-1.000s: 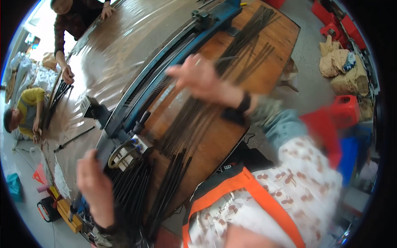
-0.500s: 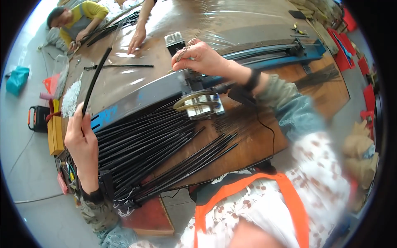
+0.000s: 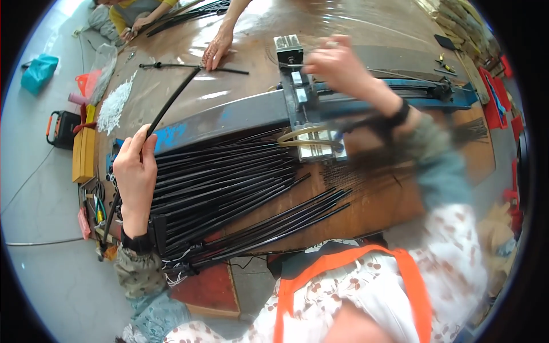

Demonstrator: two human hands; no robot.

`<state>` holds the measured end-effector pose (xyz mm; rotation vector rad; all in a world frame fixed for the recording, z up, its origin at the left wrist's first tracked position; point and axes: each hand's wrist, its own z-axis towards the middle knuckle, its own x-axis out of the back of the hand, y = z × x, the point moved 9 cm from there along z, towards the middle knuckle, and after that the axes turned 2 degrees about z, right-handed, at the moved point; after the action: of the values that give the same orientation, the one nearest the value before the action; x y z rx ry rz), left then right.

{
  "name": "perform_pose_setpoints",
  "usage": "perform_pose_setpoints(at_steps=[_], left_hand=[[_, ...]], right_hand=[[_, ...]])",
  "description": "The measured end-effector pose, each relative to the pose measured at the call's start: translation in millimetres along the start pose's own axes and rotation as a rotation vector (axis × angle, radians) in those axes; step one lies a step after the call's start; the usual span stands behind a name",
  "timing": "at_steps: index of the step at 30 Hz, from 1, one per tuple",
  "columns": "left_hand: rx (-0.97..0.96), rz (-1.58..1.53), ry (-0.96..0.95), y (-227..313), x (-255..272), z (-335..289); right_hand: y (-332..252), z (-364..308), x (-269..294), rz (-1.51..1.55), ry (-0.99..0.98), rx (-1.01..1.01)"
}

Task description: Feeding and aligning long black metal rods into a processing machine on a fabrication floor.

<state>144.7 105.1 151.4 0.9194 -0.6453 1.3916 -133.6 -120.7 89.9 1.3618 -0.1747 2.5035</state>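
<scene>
My left hand (image 3: 135, 171) is closed round a long black rod (image 3: 171, 102), which slants up and away over the table. Its far tip reaches a co-worker's hand (image 3: 217, 48) and another black rod (image 3: 231, 70) lying there. My right hand (image 3: 342, 67) is blurred, its fingers drawn together beside the small clamp-like metal block (image 3: 289, 50) of a bench fixture. What it pinches is too smeared to make out. Below it, the fixture's silver block (image 3: 314, 150) with a yellowish hose (image 3: 291, 136) sits on the blue-grey rail (image 3: 229, 117).
Many black rods (image 3: 223, 183) lie in a bundle before me on the wooden table (image 3: 372, 211). White small pieces (image 3: 116, 106) are heaped at the left. A yellow box (image 3: 84, 154) and a black case (image 3: 62, 130) stand beyond the left edge; pliers (image 3: 443, 62) lie far right.
My right hand has moved right, and the coil spring seen in it before no longer shows clearly. The left-hand rod has tilted rightward. The co-worker's hand has come to the rods.
</scene>
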Motion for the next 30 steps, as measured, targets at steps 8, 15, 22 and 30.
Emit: perform_pose_setpoints(at_steps=[8, 15, 22, 30], left_hand=[[-0.252, -0.035, -0.222, 54.3, -102.8, 31.9], [-0.302, -0.164, -0.213, 106.6, -164.9, 54.6], [-0.197, -0.364, -0.203, 101.8, -176.5, 54.6], [-0.223, -0.411, -0.170, 106.5, -170.2, 54.4]], right_hand=[[136.8, -198.0, 116.3, -0.451, -0.037, -0.293], [162.8, -238.2, 106.8, -0.445, -0.043, -0.367], [146.7, -223.1, 103.4, -0.342, 0.117, -0.347], [150.1, -239.0, 108.1, -0.341, 0.024, -0.422]])
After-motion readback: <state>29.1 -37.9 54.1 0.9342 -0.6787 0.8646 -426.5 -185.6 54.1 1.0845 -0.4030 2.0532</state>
